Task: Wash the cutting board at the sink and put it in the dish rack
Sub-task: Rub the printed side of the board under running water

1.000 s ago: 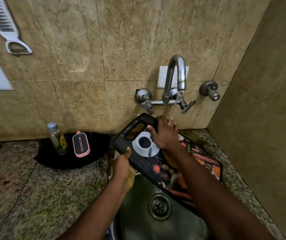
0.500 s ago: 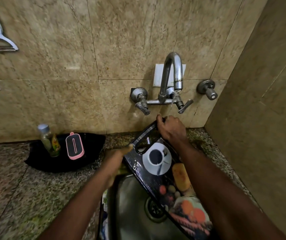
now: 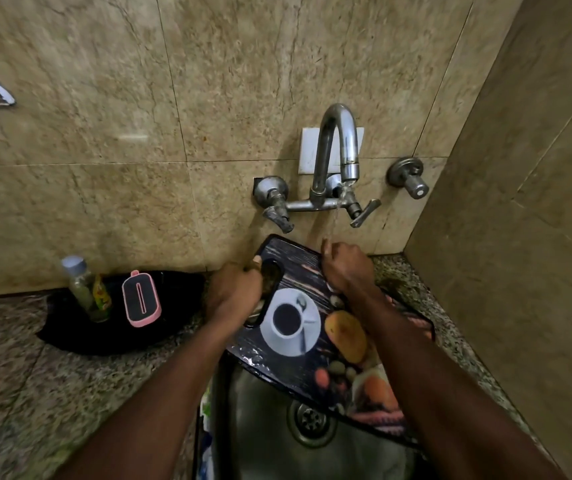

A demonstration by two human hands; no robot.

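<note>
My left hand (image 3: 234, 289) grip's clamped on the cutting board (image 3: 315, 355) handle slot, right hand (image 3: 346, 268) pinching its top edge under the tap (image 3: 336, 157).

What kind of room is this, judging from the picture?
Most likely a home kitchen: a steel sink set in a speckled granite counter, a chrome wall tap running water, and a black printed cutting board held over the sink.

Person, two arms in view, entering from the lower edge. Left hand (image 3: 234, 292): bare, no ring or glove visible. Right hand (image 3: 346, 268): bare, likewise unadorned. Both forearms uncovered to the frame edge; no sleeve, watch or bracelet shows.
</note>
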